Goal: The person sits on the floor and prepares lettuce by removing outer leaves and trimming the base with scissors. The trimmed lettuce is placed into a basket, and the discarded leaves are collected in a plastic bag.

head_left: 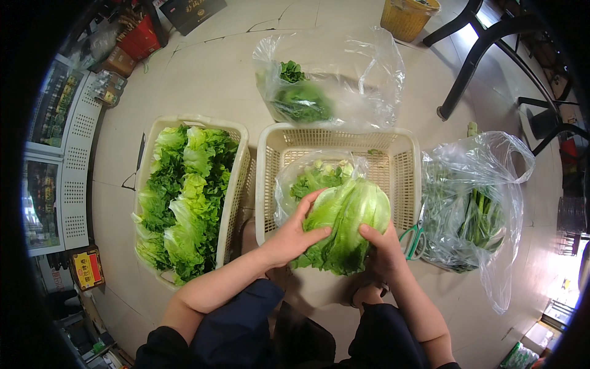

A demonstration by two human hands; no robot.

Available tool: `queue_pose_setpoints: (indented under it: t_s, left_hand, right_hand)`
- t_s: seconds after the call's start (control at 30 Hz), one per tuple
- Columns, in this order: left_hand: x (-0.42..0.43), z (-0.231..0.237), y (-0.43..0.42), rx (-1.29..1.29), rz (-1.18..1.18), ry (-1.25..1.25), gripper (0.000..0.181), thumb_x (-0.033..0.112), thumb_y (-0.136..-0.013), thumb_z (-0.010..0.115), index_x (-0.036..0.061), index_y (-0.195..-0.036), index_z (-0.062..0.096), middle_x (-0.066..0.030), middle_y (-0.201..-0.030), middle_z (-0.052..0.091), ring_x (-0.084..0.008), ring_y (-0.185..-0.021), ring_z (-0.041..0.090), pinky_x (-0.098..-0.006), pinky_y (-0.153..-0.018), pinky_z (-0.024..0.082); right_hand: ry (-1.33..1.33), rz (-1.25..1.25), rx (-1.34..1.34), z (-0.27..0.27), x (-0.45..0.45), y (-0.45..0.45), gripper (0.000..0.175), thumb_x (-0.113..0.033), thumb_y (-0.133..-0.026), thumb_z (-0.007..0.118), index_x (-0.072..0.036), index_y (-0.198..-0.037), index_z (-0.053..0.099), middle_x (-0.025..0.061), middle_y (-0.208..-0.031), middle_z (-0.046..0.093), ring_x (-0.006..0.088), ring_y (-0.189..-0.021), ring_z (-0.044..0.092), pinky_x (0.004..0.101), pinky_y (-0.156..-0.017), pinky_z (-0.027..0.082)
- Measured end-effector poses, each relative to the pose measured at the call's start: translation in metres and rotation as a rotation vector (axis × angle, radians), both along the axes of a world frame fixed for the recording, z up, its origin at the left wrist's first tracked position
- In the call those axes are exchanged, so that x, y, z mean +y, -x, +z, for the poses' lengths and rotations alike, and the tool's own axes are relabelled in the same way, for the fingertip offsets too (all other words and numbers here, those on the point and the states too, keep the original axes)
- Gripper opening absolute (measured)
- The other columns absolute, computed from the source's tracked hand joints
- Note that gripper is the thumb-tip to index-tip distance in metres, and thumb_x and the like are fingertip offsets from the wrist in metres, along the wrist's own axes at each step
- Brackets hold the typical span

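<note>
Both of my hands hold a head of leafy lettuce (345,226), my left hand (290,237) at its left side and my right hand (385,246) at its right, thumbs on the leaves. Its frilly edges point towards me. Beyond and below it, a cream plastic basket (339,133) holds a clear plastic bag (285,184) with more green leaves and pale stem ends. To the left, a second cream basket (235,198) is filled with rows of lettuce (193,184). Green-handled scissors (416,237) lean at the right side of the middle basket.
Behind the middle basket lies a clear bag (368,87) with leafy greens (302,101). Another bag (502,184) of long-stemmed greens lies right on the tiled floor. A yellow bin (405,20) and black metal furniture legs (461,78) stand at back right; glass-door refrigerators (76,161) line the left.
</note>
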State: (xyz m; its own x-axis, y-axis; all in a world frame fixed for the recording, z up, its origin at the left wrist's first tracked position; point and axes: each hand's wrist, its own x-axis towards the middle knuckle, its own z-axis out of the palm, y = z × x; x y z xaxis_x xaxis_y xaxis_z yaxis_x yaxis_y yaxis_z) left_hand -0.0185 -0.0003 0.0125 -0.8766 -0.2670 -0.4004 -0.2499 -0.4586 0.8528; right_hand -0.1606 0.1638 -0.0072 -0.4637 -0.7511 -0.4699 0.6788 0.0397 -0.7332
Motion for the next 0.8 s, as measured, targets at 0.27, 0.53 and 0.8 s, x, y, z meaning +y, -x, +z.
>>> queue_pose_setpoints:
  t_s: [0.27,0.53,0.8]
  left_hand:
    - [-0.035,-0.031,-0.021,-0.089,0.117,-0.725,0.062,0.008,-0.09,0.047,0.0088,-0.149,0.03,-0.0163,-0.133,0.055,-0.0281,-0.114,0.061,-0.0441,-0.095,0.052]
    - [-0.046,-0.056,-0.039,0.013,0.226,-1.037,0.049,0.019,-0.089,0.054,0.0008,-0.135,0.048,-0.0153,-0.121,0.063,-0.0299,-0.104,0.066,-0.0448,-0.093,0.053]
    - [-0.031,-0.02,-0.011,0.021,0.076,-0.364,0.081,0.016,-0.086,0.069,0.0168,-0.15,0.019,-0.0124,-0.138,0.042,-0.0241,-0.126,0.045,-0.0379,-0.105,0.04]
  right_hand:
    - [0.079,-0.127,-0.439,-0.009,0.039,0.015,0.06,-0.035,-0.087,0.067,-0.004,-0.135,0.049,0.0167,-0.129,0.058,0.0317,-0.117,0.057,0.0482,-0.101,0.047]
    - [0.256,-0.146,-0.53,-0.013,0.035,0.019,0.062,-0.041,-0.092,0.053,-0.004,-0.141,0.043,0.0197,-0.135,0.053,0.0335,-0.121,0.055,0.0504,-0.102,0.046]
    - [0.019,-0.109,-0.269,0.023,0.018,0.002,0.064,-0.035,-0.09,0.062,-0.007,-0.142,0.038,0.0136,-0.133,0.052,0.029,-0.12,0.053,0.0442,-0.102,0.044]
